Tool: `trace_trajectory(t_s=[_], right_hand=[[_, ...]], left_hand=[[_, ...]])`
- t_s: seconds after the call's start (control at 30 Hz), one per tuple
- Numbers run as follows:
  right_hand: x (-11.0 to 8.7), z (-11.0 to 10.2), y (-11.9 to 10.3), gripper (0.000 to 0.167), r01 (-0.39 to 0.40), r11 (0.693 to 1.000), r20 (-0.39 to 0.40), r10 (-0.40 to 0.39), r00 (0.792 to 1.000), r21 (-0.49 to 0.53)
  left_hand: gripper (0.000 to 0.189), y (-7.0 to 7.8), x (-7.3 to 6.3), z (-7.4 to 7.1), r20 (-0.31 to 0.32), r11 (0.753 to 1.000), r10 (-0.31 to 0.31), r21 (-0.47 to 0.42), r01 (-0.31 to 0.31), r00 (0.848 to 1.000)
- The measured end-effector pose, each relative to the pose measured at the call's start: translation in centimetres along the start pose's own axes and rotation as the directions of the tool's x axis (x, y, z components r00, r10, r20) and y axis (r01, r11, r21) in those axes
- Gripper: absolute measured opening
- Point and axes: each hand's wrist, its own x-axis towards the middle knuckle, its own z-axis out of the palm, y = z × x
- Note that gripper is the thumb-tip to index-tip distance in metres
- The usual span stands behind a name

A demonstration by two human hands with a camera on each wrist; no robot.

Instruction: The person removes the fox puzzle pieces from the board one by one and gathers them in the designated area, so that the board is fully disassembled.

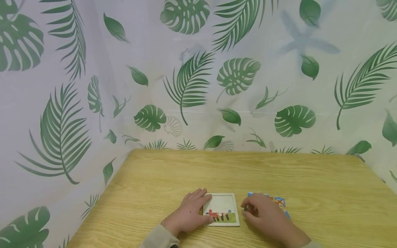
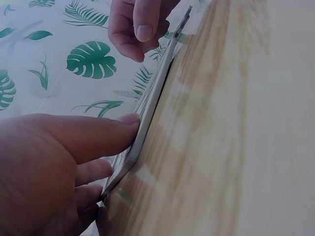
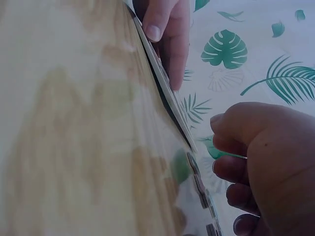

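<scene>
Clock read from the head view, twelve pointing away from the person. Left hand (image 1: 191, 210) at the nine o'clock side of a puzzle tray (image 1: 237, 217), fingers loosely extended over the rim, thumb at the seven o'clock corner; it rests against the tray without a closed grasp. Right hand (image 1: 269, 216) at three o'clock of the tray, apart from it, fingers part-curled toward the thumb over the loose pieces (image 1: 281, 204) (a bit of green shows in the gap between thumb and forefinger; cannot tell whether it is a pinched piece or one lying below). Tray sits flat between the hands, nearer the left, which touches it. It looks near square, no long axis I would swear to, sides running roughly twelve to six. A row of pieces (image 1: 232, 217), red, dark-striped and green, lies nine to three along the six o'clock edge; the pale floor shows bare toward twelve. Key relation, as I judge it: bare floor at about ten o'clock from the right hand, loose pieces partly beneath that same hand, so the right is the nearer one to them. Farther out, wood-grain table (image 1: 173, 172); beyond, at twelve, a leaf-printed covering (image 1: 198, 137).
</scene>
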Motion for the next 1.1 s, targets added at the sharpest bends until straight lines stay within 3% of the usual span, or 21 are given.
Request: trace_trajectory(t_s=[0.5, 0.77, 1.1], right_hand=[[1.2, 2.0, -1.6, 0.012, 0.105, 0.991, 0.054, -0.100, 0.994, -0.083], [1.4, 2.1, -2.2, 0.016, 0.089, 0.984, 0.116, -0.071, 0.991, -0.152], [1.5, 2.2, -2.3, 0.020, 0.066, 0.991, 0.133, -0.050, 0.990, -0.116]], left_hand=[[0.078, 0.1, -0.2, -0.1, -0.023, 0.999, -0.033, 0.009, 0.033, 0.999], [0.079, 1.4, 0.4, 0.6, -0.090, 0.995, -0.069, 0.064, 0.075, 0.994], [0.084, 2.2, 0.8, 1.4, -0.133, 0.991, -0.107, 0.066, 0.116, 0.985]])
